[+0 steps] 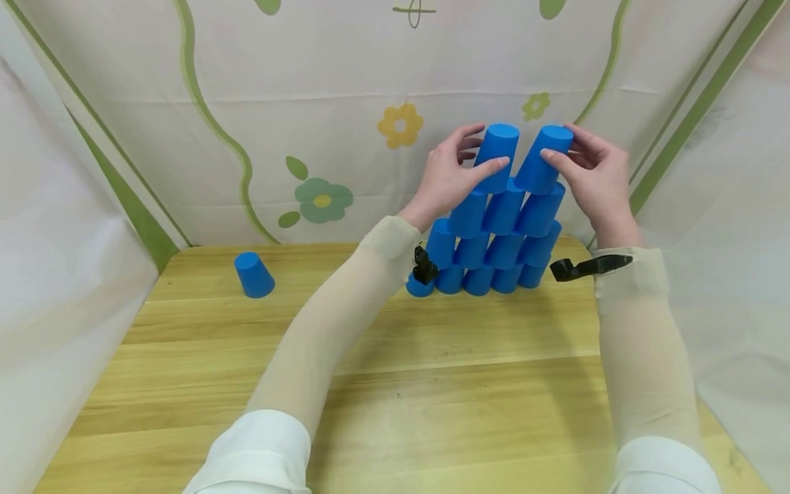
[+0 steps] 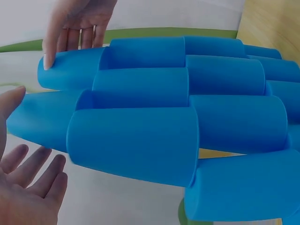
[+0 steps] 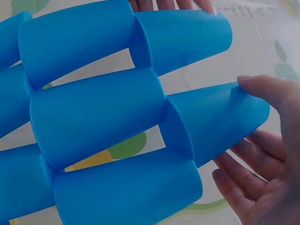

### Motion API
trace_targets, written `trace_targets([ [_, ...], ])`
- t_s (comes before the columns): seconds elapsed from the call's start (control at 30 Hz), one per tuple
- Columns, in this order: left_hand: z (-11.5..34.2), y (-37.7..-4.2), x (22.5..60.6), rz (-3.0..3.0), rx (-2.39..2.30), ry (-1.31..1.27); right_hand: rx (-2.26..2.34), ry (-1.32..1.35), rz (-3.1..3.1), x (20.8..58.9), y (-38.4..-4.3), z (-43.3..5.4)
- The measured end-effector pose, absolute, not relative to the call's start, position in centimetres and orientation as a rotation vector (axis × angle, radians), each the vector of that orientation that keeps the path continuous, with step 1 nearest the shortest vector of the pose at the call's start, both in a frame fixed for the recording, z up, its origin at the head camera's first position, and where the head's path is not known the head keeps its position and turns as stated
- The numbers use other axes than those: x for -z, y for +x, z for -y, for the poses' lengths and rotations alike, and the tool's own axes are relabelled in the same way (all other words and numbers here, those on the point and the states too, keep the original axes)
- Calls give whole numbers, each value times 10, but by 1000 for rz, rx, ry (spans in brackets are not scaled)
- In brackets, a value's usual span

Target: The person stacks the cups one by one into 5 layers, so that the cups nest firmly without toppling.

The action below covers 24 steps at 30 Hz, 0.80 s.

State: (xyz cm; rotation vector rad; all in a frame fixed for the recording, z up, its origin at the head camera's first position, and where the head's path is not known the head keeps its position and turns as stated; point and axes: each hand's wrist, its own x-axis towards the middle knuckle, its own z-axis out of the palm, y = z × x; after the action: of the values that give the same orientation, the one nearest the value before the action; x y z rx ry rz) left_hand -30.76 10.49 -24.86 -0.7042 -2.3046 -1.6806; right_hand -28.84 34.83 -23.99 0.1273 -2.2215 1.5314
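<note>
Blue cups stand upside down in a stepped stack, with two cups on its top level. Around the top-left cup (image 1: 497, 154) is my left hand (image 1: 453, 168), its thumb at the cup's near side. In the left wrist view, the fingers (image 2: 51, 185) are spread apart from that cup (image 2: 44, 117). My right hand (image 1: 601, 175) holds the top-right cup (image 1: 543, 161) between thumb and fingers. From the right wrist, the thumb lies on this cup (image 3: 215, 117) near its narrow end. Both top cups rest on the three-cup level (image 1: 503, 209) beneath.
A single blue cup (image 1: 254, 276) stands upside down at the table's left. Lower rows of the stack (image 1: 475, 250) stand on the wooden table (image 1: 395, 384) near its back edge. Behind hangs a white curtain (image 1: 327, 137) with printed flowers, and cloth also hangs at both sides.
</note>
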Motion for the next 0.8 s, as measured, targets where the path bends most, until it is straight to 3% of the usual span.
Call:
trace_targets([
  [0.4, -46, -281, 229, 2079, 1649, -715, -1596, 229, 1996, 221, -254, -343],
  [0.8, 38, -199, 253, 2069, 1528, -601, -1409, 443, 2088, 232, -205, -314],
])
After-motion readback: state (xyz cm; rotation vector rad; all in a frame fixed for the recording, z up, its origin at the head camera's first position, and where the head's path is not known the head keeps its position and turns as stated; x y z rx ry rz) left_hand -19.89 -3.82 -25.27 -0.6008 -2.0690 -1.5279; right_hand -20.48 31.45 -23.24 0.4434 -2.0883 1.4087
